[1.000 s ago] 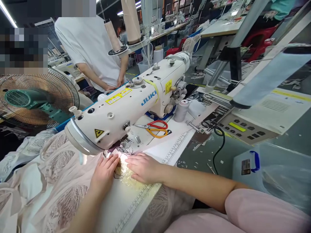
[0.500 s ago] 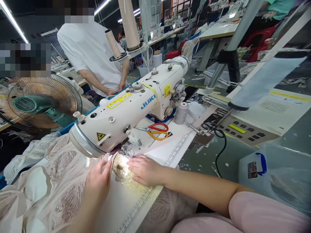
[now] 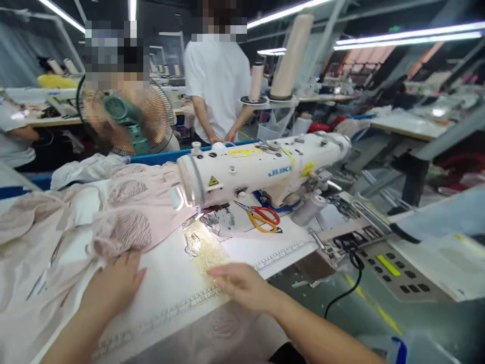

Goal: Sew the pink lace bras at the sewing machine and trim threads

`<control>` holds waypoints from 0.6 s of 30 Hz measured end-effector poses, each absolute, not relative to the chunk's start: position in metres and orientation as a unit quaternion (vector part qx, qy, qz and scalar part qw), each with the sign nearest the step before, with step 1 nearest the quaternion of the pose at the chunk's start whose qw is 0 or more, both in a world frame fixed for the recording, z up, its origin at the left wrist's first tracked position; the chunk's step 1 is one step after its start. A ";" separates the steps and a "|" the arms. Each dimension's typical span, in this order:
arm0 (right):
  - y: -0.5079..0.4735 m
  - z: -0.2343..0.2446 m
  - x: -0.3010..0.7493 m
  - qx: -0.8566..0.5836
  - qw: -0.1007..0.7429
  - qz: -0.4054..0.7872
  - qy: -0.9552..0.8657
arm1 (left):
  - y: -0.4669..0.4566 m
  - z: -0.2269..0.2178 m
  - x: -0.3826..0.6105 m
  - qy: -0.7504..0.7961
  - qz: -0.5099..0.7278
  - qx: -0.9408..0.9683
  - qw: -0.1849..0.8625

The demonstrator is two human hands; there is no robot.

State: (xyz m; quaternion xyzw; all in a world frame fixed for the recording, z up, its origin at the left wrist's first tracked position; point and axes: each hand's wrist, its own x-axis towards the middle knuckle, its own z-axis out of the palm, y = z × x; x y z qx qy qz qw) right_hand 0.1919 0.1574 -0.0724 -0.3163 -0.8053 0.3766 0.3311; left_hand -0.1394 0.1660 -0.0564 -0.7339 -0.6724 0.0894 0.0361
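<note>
My left hand (image 3: 115, 283) rests with spread fingers at the near edge of a pale pink lace garment (image 3: 129, 227) on the left of the sewing table (image 3: 162, 288). My right hand (image 3: 242, 285), fingers stretched out and somewhat blurred, is at the near end of a yellowish taped patch (image 3: 204, 247); whether it touches the patch I cannot tell. Nothing shows in it. Beyond both hands stands a white sewing machine (image 3: 242, 174), its lamp lighting the patch. Part of the garment reaches under the machine's head. Scissors (image 3: 263, 218) with red and orange handles lie beside the needle area.
A grey thread cone (image 3: 308, 210) stands right of the scissors. Further right are a control box (image 3: 394, 273) and a black cable (image 3: 350, 293). Behind the machine are a fan (image 3: 125, 116), tall thread cones (image 3: 291, 55) and a person in a white shirt (image 3: 217, 86).
My left hand has moved from near the needle leftward to the garment. My right hand has drawn back toward the table's near edge. The view has swung left.
</note>
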 end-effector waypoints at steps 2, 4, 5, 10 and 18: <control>0.130 -0.068 0.210 -0.251 0.232 0.477 -0.810 | 0.165 -0.064 -0.144 -0.692 0.047 -0.720 0.035; 0.110 -0.072 0.229 -0.265 0.115 0.490 -0.823 | 0.159 -0.073 -0.147 -0.703 0.003 -0.711 0.035; 0.104 -0.078 0.236 -0.316 0.069 0.460 -0.827 | 0.155 -0.077 -0.147 -0.701 -0.018 -0.712 0.033; 0.101 -0.128 0.244 -0.539 -0.009 0.252 -0.804 | 0.128 -0.087 -0.147 -0.659 -0.183 -0.728 0.045; 0.121 -0.173 0.229 -0.533 0.005 0.243 -0.810 | 0.033 -0.109 -0.107 -0.572 -0.421 -0.699 0.079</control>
